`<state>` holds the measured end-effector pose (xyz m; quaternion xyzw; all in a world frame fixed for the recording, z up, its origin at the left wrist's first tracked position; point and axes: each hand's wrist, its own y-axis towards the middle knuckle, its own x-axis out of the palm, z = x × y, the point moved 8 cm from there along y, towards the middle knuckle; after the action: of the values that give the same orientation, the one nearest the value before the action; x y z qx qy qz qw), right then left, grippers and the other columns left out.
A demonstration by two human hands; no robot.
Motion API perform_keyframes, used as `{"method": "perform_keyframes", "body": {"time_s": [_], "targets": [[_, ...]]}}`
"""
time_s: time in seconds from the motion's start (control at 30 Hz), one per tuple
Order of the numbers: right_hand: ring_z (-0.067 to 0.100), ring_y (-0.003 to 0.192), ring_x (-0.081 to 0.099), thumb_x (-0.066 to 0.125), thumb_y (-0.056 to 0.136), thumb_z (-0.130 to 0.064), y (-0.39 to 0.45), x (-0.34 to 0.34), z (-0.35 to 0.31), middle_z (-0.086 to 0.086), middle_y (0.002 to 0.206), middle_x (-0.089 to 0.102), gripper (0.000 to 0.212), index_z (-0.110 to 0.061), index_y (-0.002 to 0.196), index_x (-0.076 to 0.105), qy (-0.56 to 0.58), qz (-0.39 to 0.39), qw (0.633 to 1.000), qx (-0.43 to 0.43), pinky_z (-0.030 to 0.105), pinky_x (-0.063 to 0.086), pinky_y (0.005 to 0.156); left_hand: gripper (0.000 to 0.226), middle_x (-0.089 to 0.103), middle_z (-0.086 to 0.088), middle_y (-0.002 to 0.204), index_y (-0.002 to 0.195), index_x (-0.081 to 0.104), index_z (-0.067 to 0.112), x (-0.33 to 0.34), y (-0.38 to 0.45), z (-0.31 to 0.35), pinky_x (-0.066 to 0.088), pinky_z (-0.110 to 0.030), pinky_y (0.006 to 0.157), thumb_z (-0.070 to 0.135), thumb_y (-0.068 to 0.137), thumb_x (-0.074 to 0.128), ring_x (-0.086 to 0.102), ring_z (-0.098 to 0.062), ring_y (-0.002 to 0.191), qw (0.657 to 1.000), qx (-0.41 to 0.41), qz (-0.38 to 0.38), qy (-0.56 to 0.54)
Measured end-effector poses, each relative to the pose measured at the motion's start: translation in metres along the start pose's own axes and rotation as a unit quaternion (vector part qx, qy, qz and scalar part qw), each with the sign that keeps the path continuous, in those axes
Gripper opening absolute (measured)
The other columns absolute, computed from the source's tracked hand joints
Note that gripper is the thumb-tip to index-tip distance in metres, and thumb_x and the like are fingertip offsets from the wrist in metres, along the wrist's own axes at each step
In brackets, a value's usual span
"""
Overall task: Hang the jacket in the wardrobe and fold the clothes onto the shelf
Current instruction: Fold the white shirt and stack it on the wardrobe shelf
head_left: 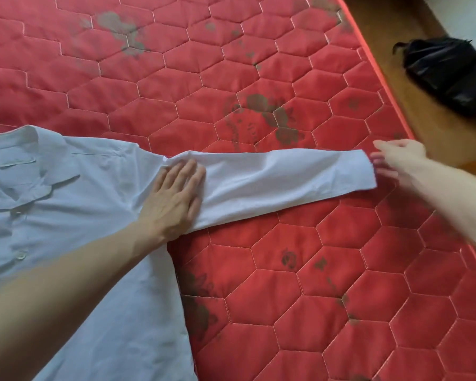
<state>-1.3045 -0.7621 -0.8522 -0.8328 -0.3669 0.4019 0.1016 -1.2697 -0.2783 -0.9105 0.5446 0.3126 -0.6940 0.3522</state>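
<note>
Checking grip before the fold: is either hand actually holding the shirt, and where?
Nothing is gripped. The left hand presses flat on the shirt near the shoulder seam; the right hand is open at the sleeve cuff.

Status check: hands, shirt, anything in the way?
Left hand flat on shirt at shoulder. Right hand open at sleeve cuff. Sleeve stretched out on mattress. No obstruction.

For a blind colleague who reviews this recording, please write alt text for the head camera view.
A pale blue shirt lies flat on a red quilted mattress, one sleeve stretched out to the right. The left hand presses flat near the shoulder seam, and the right hand is at the cuff, blurred. A black bag lies on the wooden floor beyond.
</note>
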Motion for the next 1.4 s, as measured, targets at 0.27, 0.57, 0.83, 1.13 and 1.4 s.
{"method": "perform_keyframes", "body": {"time_s": [0.27,0.57,0.83,1.13,1.4], "targets": [[0.021,0.083,0.058,0.072,0.090,-0.021,-0.018,0.014,0.037,0.009,0.090,0.066,0.008,-0.013,0.091,0.070,-0.060,0.069,0.990,-0.107,0.036,0.046,0.073,0.071,0.004,-0.001,0.175,0.166,0.013,0.028,0.013,-0.005,0.010,-0.004,-0.053,0.128,0.060,0.103,0.017,-0.003,-0.020,0.161,0.999,-0.020,-0.033,-0.021],[0.034,0.091,0.055,0.062,0.080,-0.033,-0.040,-0.015,0.058,0.021,0.096,0.059,0.034,-0.004,0.097,0.067,-0.150,0.147,0.977,-0.038,0.042,0.041,0.078,0.065,0.026,-0.006,0.171,0.163,0.028,0.017,0.000,-0.061,-0.023,0.008,-0.048,0.129,0.047,0.105,0.022,0.018,-0.023,0.159,0.978,-0.179,0.070,-0.086],[0.036,0.133,0.047,0.044,0.103,-0.025,-0.194,0.111,0.013,0.014,0.152,0.045,0.044,-0.008,0.143,0.052,-0.266,0.029,0.835,-0.481,0.053,0.040,0.107,0.060,0.039,-0.013,0.161,0.158,0.038,0.010,0.001,-0.146,-0.023,0.022,-0.054,0.125,0.036,0.104,0.033,0.036,-0.031,0.150,0.981,-0.178,0.081,-0.018],[0.020,0.160,0.017,0.038,0.107,-0.042,-0.445,0.302,0.093,0.005,0.172,0.022,0.063,-0.014,0.163,0.031,-0.327,-0.194,0.712,-0.590,0.045,0.020,0.128,0.062,0.034,-0.012,0.166,0.158,0.039,0.010,0.012,-0.294,-0.019,0.025,-0.056,0.123,0.035,0.101,0.040,0.034,-0.031,0.152,0.978,-0.205,0.042,0.010],[0.025,0.157,0.028,0.040,0.102,-0.050,-0.457,0.282,0.171,0.006,0.170,0.030,0.068,-0.016,0.161,0.038,-0.404,-0.151,0.710,-0.557,0.043,0.015,0.128,0.075,0.019,-0.009,0.173,0.164,0.027,0.021,0.033,-0.432,-0.040,0.018,-0.061,0.124,0.050,0.096,0.041,0.019,-0.030,0.159,0.951,-0.310,0.000,-0.008]]}}
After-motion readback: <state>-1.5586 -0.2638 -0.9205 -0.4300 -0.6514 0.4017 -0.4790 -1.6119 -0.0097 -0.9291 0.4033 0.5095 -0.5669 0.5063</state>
